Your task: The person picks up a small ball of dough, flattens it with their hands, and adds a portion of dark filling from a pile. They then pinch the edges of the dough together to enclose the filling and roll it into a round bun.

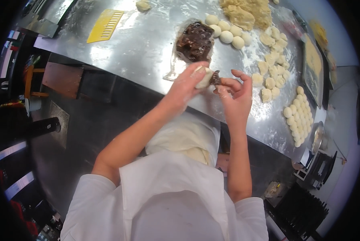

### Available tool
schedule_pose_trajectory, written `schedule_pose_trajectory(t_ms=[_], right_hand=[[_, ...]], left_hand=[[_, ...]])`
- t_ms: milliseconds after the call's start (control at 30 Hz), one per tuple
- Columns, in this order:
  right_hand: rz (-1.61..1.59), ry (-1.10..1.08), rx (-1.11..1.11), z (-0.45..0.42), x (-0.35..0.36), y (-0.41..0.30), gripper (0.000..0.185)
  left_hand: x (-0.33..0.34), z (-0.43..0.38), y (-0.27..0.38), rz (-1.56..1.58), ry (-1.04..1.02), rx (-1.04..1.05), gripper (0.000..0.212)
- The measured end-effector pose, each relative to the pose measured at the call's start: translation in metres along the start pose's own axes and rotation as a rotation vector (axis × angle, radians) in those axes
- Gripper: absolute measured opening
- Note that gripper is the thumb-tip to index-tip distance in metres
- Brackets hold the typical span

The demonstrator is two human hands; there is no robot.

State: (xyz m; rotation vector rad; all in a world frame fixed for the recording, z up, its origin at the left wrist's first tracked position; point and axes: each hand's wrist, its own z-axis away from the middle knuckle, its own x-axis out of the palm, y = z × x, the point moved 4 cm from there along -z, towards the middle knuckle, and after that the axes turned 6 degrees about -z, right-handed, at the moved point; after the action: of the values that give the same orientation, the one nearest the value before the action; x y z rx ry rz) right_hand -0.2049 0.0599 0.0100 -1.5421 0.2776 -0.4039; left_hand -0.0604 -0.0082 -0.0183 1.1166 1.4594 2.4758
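Note:
A flattened piece of pale dough (204, 79) rests in my left hand (187, 79), just over the front edge of the metal table. Beside it, my right hand (235, 90) pinches a small lump of dark filling paste (216, 78) between thumb and fingers. The paste is right against the dough's edge; whether it touches the dough is hard to tell. Just beyond my left hand lies a large mound of dark paste (195, 42) on a clear plastic sheet. Smooth dough balls (226, 36) sit grouped to the right of that mound.
The floured metal table (137, 54) holds a yellow slotted scraper (105, 26) at left. A big dough mass (243, 13) lies at the back. Cut dough pieces (273, 70) and rows of small balls (298, 117) spread along the right, near a tray (313, 69).

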Motion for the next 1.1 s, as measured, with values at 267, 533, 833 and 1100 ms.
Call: schedule_pose_trajectory(t_ms=[267,533,833,1100], right_hand=[[0.525,-0.197,-0.291,0.004,0.051,0.005,0.069],[0.115,0.061,-0.119,-0.039,0.026,-0.021,0.038],[0.853,-0.148,-0.364,-0.08,0.063,0.001,0.024],[0.64,-0.091,-0.124,-0.095,0.059,0.019,0.016]], left_hand=[[-0.008,0.023,-0.011,0.108,0.112,-0.091,0.04],[-0.055,0.02,0.008,0.313,0.117,0.077,0.038],[-0.055,0.003,0.01,0.554,-0.022,0.1,0.044],[-0.057,-0.013,0.002,0.472,0.035,0.115,0.037]])
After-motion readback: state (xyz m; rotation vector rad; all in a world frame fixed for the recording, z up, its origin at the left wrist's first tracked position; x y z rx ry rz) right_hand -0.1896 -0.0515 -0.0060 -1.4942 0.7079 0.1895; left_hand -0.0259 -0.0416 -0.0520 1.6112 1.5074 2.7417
